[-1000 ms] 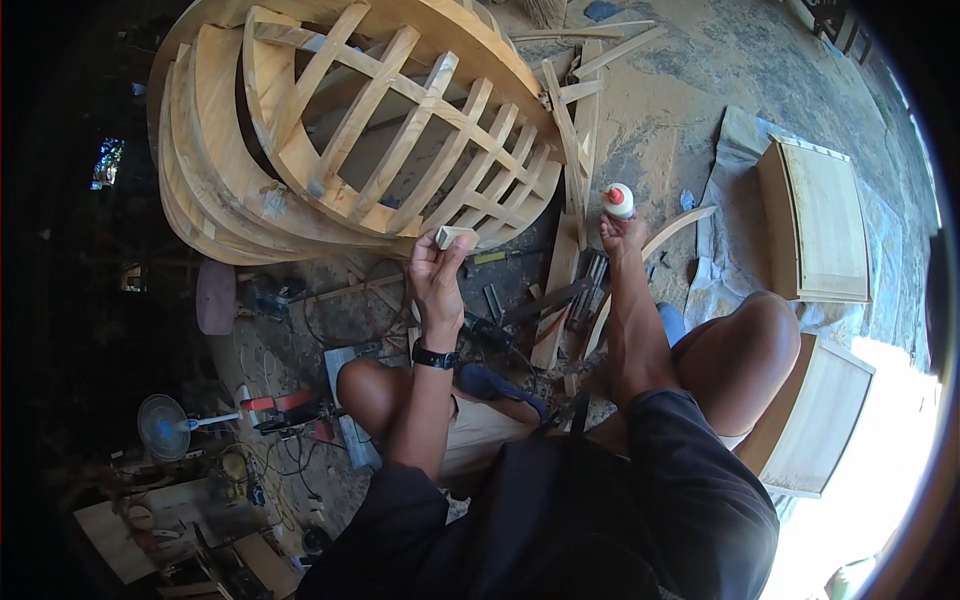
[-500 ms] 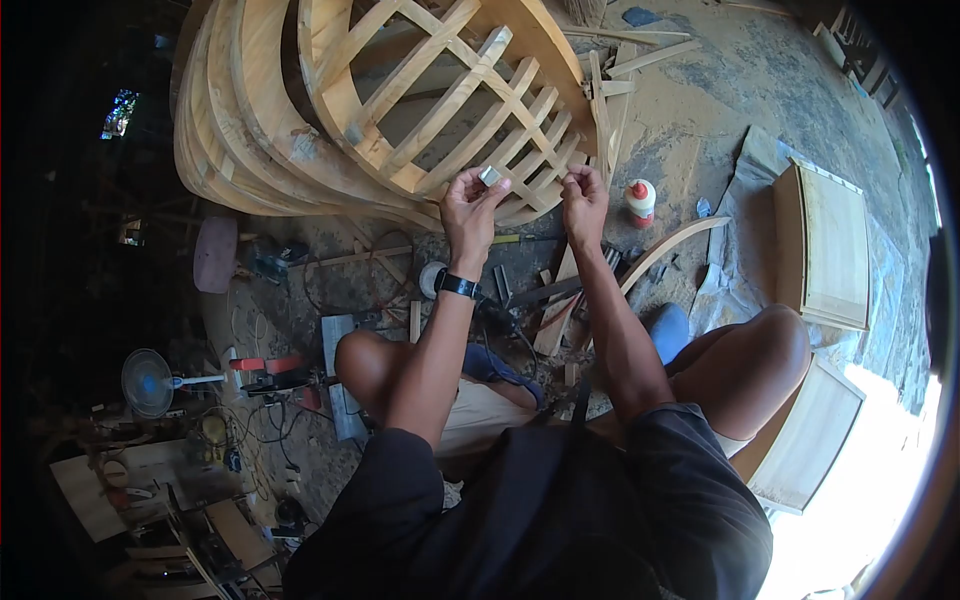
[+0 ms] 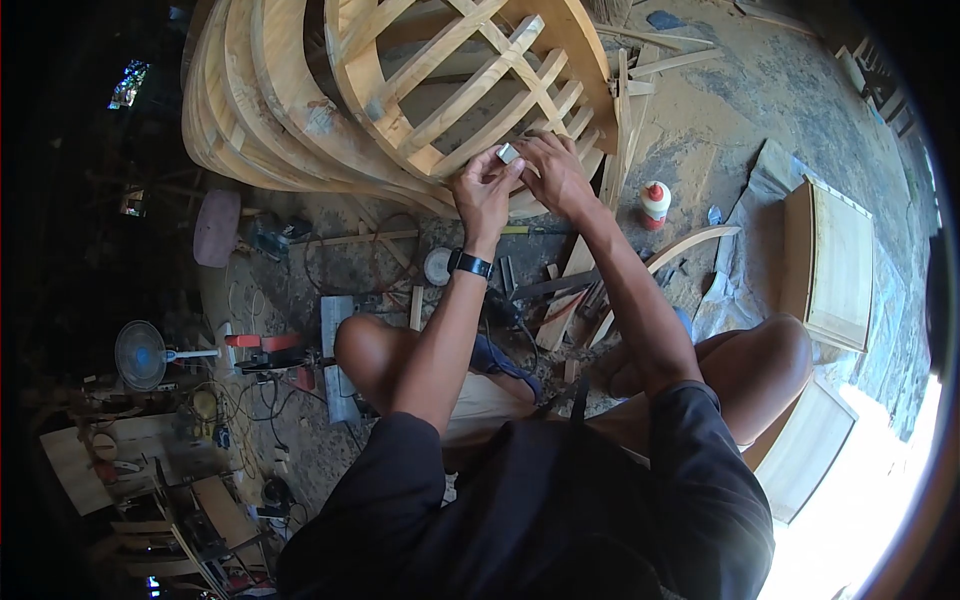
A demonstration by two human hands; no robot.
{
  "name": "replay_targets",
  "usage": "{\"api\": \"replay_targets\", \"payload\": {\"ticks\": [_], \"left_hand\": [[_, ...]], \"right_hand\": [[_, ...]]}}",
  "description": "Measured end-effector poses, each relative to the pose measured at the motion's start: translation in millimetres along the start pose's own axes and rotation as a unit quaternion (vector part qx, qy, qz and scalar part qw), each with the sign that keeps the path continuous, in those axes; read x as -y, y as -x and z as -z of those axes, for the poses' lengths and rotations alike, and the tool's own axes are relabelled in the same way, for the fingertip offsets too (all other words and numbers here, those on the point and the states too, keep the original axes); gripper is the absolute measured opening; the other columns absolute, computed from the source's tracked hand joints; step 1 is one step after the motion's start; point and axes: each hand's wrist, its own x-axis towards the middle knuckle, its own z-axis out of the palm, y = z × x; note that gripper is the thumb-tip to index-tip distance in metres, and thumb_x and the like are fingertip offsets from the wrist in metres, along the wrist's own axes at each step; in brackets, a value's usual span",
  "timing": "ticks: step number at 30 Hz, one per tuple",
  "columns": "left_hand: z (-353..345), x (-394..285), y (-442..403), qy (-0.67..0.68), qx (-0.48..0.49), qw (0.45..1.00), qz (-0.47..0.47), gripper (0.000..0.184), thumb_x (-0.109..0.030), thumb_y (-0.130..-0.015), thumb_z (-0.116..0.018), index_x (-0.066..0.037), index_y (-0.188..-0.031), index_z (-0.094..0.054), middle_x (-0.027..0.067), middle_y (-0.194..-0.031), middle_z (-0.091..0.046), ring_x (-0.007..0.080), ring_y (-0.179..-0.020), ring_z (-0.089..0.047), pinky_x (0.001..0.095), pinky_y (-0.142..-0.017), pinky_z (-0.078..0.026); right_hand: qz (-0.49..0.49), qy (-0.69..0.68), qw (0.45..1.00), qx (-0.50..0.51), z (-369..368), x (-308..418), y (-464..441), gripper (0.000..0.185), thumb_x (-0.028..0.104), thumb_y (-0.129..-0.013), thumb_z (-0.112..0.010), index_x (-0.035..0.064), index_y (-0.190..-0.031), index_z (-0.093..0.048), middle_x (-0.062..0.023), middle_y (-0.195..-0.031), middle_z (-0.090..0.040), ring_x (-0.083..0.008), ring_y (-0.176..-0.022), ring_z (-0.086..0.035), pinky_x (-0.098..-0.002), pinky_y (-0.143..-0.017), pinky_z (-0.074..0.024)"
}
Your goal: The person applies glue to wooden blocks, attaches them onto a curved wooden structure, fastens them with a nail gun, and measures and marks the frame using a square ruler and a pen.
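My left hand (image 3: pixel 482 200) pinches a small squarish block (image 3: pixel 508 153) with a pale, shiny face between thumb and fingers. Close against it on the right is my right hand (image 3: pixel 558 178), its fingers bent and its thumb near the block; what those fingers hold, if anything, is hidden. Both hands are in front of the lower edge of a large curved wooden frame (image 3: pixel 395 130) with crossing slats (image 3: pixel 470 105). My hands cover part of that edge.
A white glue bottle (image 3: pixel 654 205) with a red cap stands right of my right arm. Beyond it are a curved wooden strip (image 3: pixel 690 245) and a wooden box (image 3: pixel 838 265). A small fan (image 3: pixel 142 355), cables and tools lie at left. Wood strips (image 3: pixel 665 62) lie at the upper right.
My right hand has moved left, from the slats to beside the block in my left hand. The view has shifted slightly, and the left hand still holds the block.
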Motion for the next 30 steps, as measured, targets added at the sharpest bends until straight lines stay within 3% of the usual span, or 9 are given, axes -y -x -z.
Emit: {"api": "replay_targets", "payload": {"ticks": [4, 6, 10, 12, 13, 16, 20, 22, 30], "left_hand": [[7, -6, 5, -0.04, -0.008, 0.999, -0.015, 0.037, -0.013, -0.089, -0.08, 0.007, -0.118, -0.068, 0.014, -0.109, -0.075, 0.0151, -0.095, -0.071, 0.0293, -0.084, -0.057], [17, -15, 6, -0.2, -0.019, 0.979, -0.023, 0.034, -0.012, -0.091, -0.079, 0.01, -0.115, -0.068, 0.0121, -0.105, -0.074, 0.0128, -0.096, -0.068, 0.0265, -0.083, -0.057], [23, -45, 3, -0.206, -0.017, 0.978, -0.004, 0.032, -0.014, -0.089, -0.08, 0.007, -0.111, -0.07, 0.0124, -0.1, -0.075, 0.0154, -0.093, -0.07, 0.0305, -0.083, -0.056], [25, -59, 0, -0.301, -0.002, 0.94, -0.158, 0.032, -0.015, -0.088, -0.08, 0.004, -0.113, -0.071, 0.014, -0.105, -0.075, 0.0211, -0.094, -0.071, 0.035, -0.086, -0.055], [28, -58, -5, -0.338, -0.002, 0.919, -0.201, 0.037, -0.018, -0.086, -0.08, 0.001, -0.116, -0.07, 0.0178, -0.109, -0.074, 0.0299, -0.099, -0.071, 0.0398, -0.09, -0.054], [26, -57, -16, -0.412, 0.015, 0.869, -0.274, 0.047, -0.028, -0.086, -0.081, 0.001, -0.12, -0.068, 0.0217, -0.113, -0.072, 0.037, -0.104, -0.069, 0.0431, -0.092, -0.053], [22, -55, -31, -0.476, 0.056, 0.847, -0.229, 0.058, -0.038, -0.083, -0.082, 0.0, -0.124, -0.066, 0.0246, -0.116, -0.071, 0.0409, -0.107, -0.068, 0.0456, -0.094, -0.053], [18, -66, -40, -0.504, 0.112, 0.852, -0.079, 0.066, -0.045, -0.081, -0.082, 0.0, -0.125, -0.066, 0.026, -0.116, -0.071, 0.0402, -0.108, -0.068, 0.0444, -0.093, -0.054], [20, -67, -58, -0.517, 0.138, 0.843, -0.047, 0.064, -0.049, -0.079, -0.082, -0.001, -0.118, -0.07, 0.0241, -0.105, -0.073, 0.0376, -0.1, -0.071, 0.0435, -0.087, -0.056]], "right_hand": [[0.018, 0.001, 0.999, -0.027, -6, -1, -3, 0.045, 0.013, -0.086, -0.07, 0.0052, -0.13, -0.064, -0.0117, -0.128, -0.065, -0.0322, -0.124, -0.056, -0.0459, -0.105, -0.0394], [-0.003, -0.003, 1.0, -0.026, -8, 0, -4, 0.045, 0.014, -0.087, -0.07, 0.0048, -0.13, -0.064, -0.0136, -0.127, -0.066, -0.0328, -0.126, -0.056, -0.0459, -0.106, -0.0393], [0.0, 0.006, 0.999, -0.05, -12, -1, -6, 0.039, 0.019, -0.088, -0.07, 0.0035, -0.124, -0.065, -0.0157, -0.122, -0.069, -0.0311, -0.126, -0.057, -0.0444, -0.103, -0.0401], [0.01, 0.002, 0.998, -0.063, -16, -4, -7, 0.039, 0.02, -0.089, -0.07, 0.0016, -0.123, -0.065, -0.0161, -0.123, -0.069, -0.0317, -0.126, -0.057, -0.044, -0.102, -0.041], [0.011, 0.001, 0.998, -0.062, -17, -5, -7, 0.039, 0.02, -0.089, -0.07, 0.0016, -0.123, -0.065, -0.0161, -0.123, -0.069, -0.0317, -0.126, -0.057, -0.044, -0.102, -0.041], [0.006, 0.013, 0.998, -0.056, -18, -6, -10, 0.038, 0.018, -0.088, -0.07, 0.0008, -0.122, -0.065, -0.0167, -0.124, -0.069, -0.0322, -0.127, -0.057, -0.0437, -0.102, -0.0417], [0.014, 0.027, 0.998, -0.064, -19, -6, -12, 0.038, 0.015, -0.086, -0.07, 0.0012, -0.121, -0.066, -0.0177, -0.123, -0.069, -0.0327, -0.124, -0.058, -0.0439, -0.102, -0.0423], [0.018, 0.033, 0.997, -0.066, -18, -6, -14, 0.038, 0.014, -0.085, -0.07, 0.0012, -0.121, -0.066, -0.0177, -0.122, -0.069, -0.0326, -0.123, -0.059, -0.0439, -0.102, -0.0425], [0.001, 0.003, 0.997, 0.075, 1, -14, -32, 0.038, 0.02, -0.088, -0.073, 0.0047, -0.122, -0.067, -0.0172, -0.119, -0.069, -0.0352, -0.117, -0.06, -0.0458, -0.101, -0.0459]]}}
